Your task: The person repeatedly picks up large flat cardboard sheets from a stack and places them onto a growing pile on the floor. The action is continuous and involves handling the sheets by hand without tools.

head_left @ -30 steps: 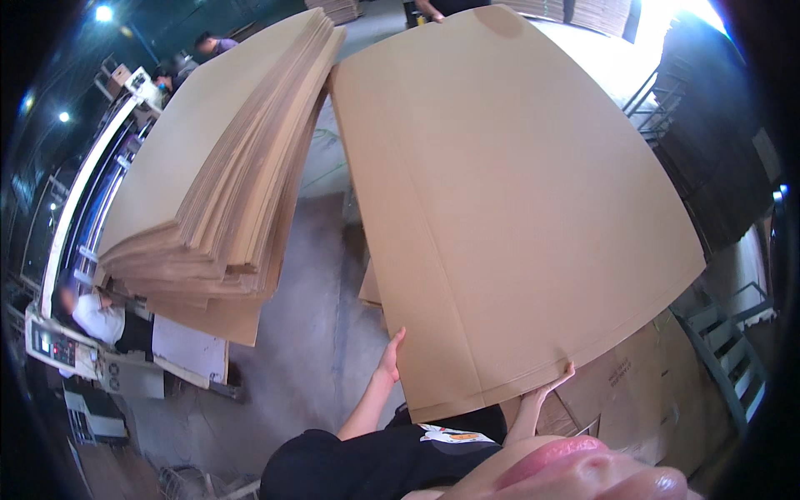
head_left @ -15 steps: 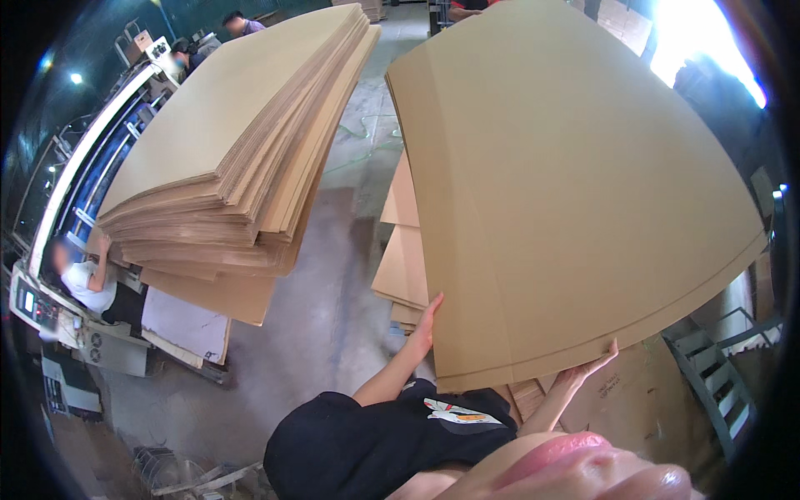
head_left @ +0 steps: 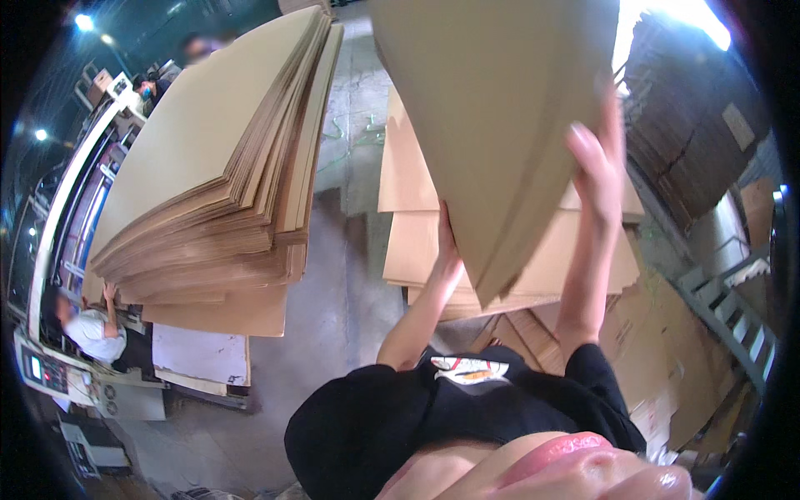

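Note:
A large brown cardboard sheet [head_left: 492, 125] stands tilted up in front of me, its narrow lower corner toward my body. My left hand [head_left: 451, 242] grips its left edge low down, with most fingers hidden behind the board. On the right edge, higher up, is my right hand [head_left: 598, 167], its thumb on the near face and its fingers along the edge, slightly blurred. Beneath and behind the raised sheet lies a low stack of cardboard sheets [head_left: 412, 242]. Whether the raised board is one sheet or more, I cannot tell.
A tall stack of cardboard [head_left: 208, 125] stands at the left. Beyond it a person in a white shirt [head_left: 96, 333] is beside a long machine [head_left: 58, 375]. Flat cardboard [head_left: 667, 350] lies at the lower right, near a grey slatted metal frame [head_left: 733, 317].
The sheet has swung from a broad, flat view to a steep, narrow one. My right hand has risen from its lower edge to the right edge; my left hand has moved up slightly.

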Motion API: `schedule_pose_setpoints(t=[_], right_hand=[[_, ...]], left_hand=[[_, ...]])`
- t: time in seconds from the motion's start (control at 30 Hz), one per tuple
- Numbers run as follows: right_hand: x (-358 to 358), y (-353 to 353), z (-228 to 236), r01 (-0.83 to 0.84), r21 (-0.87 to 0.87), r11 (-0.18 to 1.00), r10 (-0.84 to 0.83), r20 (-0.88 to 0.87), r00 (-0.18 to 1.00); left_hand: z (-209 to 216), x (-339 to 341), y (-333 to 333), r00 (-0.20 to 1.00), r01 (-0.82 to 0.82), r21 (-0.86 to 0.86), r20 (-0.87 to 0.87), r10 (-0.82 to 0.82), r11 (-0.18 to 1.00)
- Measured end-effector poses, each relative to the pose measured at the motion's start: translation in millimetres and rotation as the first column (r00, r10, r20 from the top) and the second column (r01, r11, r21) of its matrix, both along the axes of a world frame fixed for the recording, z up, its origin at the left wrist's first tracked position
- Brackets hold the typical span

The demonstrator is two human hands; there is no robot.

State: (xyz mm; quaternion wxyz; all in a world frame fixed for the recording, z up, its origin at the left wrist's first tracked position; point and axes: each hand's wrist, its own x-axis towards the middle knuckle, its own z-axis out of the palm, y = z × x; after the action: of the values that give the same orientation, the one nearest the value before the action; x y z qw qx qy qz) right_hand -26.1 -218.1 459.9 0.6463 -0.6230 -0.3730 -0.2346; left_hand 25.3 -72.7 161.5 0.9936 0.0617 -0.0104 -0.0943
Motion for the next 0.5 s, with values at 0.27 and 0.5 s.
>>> schedule_pose_setpoints(t=[0.27,0.5], right_hand=[[-24,66,-34,-0.009,-0.348,0.937,0.093,0.227,0.969],[-45,9,-240,-0.109,-0.101,0.989,-0.006,-0.757,0.653]], left_hand=[[96,31,54,0.969,-0.127,-0.051,0.208,0.135,0.991],[156,10,192,0.869,-0.343,-0.173,0.315,0.381,0.923]])
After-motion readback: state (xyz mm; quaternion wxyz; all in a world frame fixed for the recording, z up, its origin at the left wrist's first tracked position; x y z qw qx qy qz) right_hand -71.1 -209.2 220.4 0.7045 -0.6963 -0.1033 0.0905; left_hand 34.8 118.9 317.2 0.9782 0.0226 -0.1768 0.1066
